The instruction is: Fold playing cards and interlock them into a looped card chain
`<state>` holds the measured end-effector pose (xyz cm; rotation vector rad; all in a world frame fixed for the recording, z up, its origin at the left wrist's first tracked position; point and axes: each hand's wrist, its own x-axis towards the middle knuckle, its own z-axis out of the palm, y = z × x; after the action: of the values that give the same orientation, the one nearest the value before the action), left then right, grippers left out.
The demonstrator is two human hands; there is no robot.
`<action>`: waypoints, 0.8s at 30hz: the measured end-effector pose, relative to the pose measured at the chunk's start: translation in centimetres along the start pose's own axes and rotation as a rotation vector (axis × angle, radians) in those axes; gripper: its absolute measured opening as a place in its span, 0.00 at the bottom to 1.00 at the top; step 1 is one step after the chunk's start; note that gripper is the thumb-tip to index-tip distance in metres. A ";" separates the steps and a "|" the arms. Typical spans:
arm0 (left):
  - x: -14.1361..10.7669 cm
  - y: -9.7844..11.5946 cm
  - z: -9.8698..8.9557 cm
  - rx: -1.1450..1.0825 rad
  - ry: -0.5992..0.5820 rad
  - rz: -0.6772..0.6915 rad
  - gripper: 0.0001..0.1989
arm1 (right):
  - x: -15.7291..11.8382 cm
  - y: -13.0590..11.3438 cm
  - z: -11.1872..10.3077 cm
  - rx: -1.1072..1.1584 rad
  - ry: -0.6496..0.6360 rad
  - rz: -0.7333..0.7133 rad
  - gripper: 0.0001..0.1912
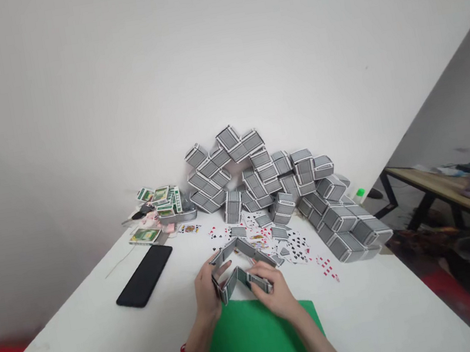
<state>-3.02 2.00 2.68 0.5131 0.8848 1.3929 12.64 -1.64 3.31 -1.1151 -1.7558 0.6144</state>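
Between my hands is a frame of folded playing cards, with grey patterned backs outward and an open middle. Its far side is a bent strip, and its near side makes an inward-pointing corner. My left hand, with a red string bracelet at the wrist, is closed around the frame's left corner. On the near right part, my right hand grips the card wall between thumb and fingers. Some of the right fingertips are hidden behind the cards. Loose playing cards lie face up just beyond the frame.
Stacked blocks of folded cards stand along the wall, with more blocks at the right. A black phone lies at the left, near green card boxes. A green mat is under my forearms.
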 end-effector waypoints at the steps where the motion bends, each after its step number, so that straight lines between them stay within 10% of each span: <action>1: 0.1 -0.1 0.0 -0.018 -0.006 -0.023 0.17 | -0.1 -0.1 0.2 0.035 -0.006 -0.002 0.13; 9: 0.0 -0.2 0.4 -0.121 0.022 -0.123 0.09 | -0.3 -0.2 1.1 0.186 -0.081 0.032 0.28; 24: 0.6 -1.8 -0.3 -0.012 0.011 -0.008 0.18 | -0.1 0.4 4.0 0.258 0.039 0.145 0.12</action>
<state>-2.19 2.25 0.99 0.4925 0.8863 1.3941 9.25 -1.30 1.25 -1.0704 -1.5210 0.8754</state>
